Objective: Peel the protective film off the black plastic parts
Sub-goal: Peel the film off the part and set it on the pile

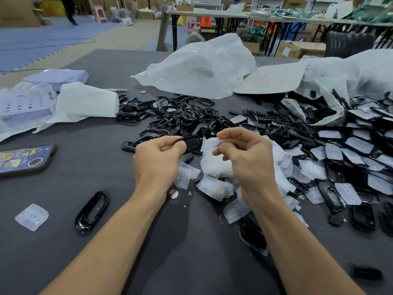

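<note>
The left hand (158,155) is gripping a black part (190,141), long axis pointing rightward, while the right hand (244,152), just beside it, is pinching the film (209,143) above the worktop (95,167).

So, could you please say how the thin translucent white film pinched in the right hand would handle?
Probably floppy: the thin translucent white film sags and creases below the pinching right hand. Likely very light, like the peeled films heaped loosely on the dark table.

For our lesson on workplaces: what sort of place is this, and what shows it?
Likely a warehouse or workshop for hand piecework: heaps of black parts, a pile of peeled film, cardboard boxes and long worktables behind.
</note>
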`<state>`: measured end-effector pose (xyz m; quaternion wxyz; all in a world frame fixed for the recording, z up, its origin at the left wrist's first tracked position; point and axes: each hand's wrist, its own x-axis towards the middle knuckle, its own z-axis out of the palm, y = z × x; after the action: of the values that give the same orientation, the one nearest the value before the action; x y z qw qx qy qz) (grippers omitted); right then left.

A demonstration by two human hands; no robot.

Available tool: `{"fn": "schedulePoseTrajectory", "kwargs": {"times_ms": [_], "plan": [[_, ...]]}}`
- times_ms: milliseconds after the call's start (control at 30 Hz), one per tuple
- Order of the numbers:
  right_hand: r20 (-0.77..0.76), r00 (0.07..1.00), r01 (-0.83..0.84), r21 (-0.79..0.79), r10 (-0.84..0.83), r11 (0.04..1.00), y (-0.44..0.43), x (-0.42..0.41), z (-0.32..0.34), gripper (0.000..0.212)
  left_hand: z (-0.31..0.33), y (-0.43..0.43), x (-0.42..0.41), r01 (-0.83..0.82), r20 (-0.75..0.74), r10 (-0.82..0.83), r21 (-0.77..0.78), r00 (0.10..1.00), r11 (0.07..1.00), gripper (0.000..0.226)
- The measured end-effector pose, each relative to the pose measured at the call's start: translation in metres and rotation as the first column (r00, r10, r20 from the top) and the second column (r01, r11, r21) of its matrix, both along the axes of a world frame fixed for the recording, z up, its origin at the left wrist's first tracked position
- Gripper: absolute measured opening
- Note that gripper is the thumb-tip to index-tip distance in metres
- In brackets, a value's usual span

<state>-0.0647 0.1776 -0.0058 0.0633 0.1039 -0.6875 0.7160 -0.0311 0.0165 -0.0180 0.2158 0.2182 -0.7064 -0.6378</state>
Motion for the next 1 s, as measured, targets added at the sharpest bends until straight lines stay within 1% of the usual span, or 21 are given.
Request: {"fn": "schedulePoseTrajectory", "kwargs": {"times_ms": [200, 400, 533, 600, 700, 800, 867, 933, 1000], "plan": [[0.022, 0.999, -0.048, 0.072, 0.046, 0.996, 0.0003, 0.0012, 0.0014, 0.019, -0.0018, 0.0012, -0.0029, 0.032, -0.042, -0.030, 0.057, 0.999, 0.998, 0.020], [-0.044, 0.997, -0.061, 0.190, 0.071, 0.980, 0.0025, 0.0038, 0.0043, 0.018, -0.0022, 0.0036, -0.0033, 0.034, -0.093, -0.026, 0.081, 0.995, 0.996, 0.015], [-0.080, 0.995, -0.033, 0.256, 0.055, 0.966, 0.0031, 0.0036, 0.0040, 0.017, -0.0039, 0.0017, -0.0031, 0.037, -0.098, -0.029, 0.078, 0.995, 0.996, 0.020], [-0.091, 0.994, -0.030, 0.252, 0.054, 0.967, 0.0036, 0.0028, 0.0033, 0.020, -0.0043, 0.0008, -0.0035, 0.038, -0.096, -0.030, 0.076, 0.995, 0.996, 0.019], [-0.063, 0.997, -0.035, 0.212, 0.049, 0.977, 0.0023, 0.0010, 0.0012, 0.020, -0.0054, 0.0000, -0.0049, 0.043, -0.084, -0.037, 0.080, 0.996, 0.996, 0.016], [-0.027, 0.999, -0.041, 0.147, 0.046, 0.988, 0.0017, -0.0011, -0.0001, 0.020, -0.0083, -0.0013, -0.0046, 0.051, -0.056, -0.051, 0.010, 0.997, 0.999, 0.016], [-0.006, 0.999, -0.048, 0.133, 0.049, 0.990, 0.0008, -0.0007, 0.0002, 0.020, -0.0074, -0.0008, -0.0028, 0.097, -0.064, -0.098, -0.021, 0.993, 0.995, 0.016], [0.007, 1.000, -0.024, 0.151, 0.023, 0.988, -0.0007, 0.0006, -0.0002, 0.018, -0.0061, 0.0001, -0.0023, 0.144, -0.084, -0.145, -0.017, 0.986, 0.989, 0.024], [-0.004, 0.999, 0.037, 0.185, -0.037, 0.982, -0.0021, 0.0021, -0.0006, 0.016, -0.0043, 0.0015, -0.0022, 0.173, -0.101, -0.170, 0.025, 0.980, 0.985, 0.036]]}}
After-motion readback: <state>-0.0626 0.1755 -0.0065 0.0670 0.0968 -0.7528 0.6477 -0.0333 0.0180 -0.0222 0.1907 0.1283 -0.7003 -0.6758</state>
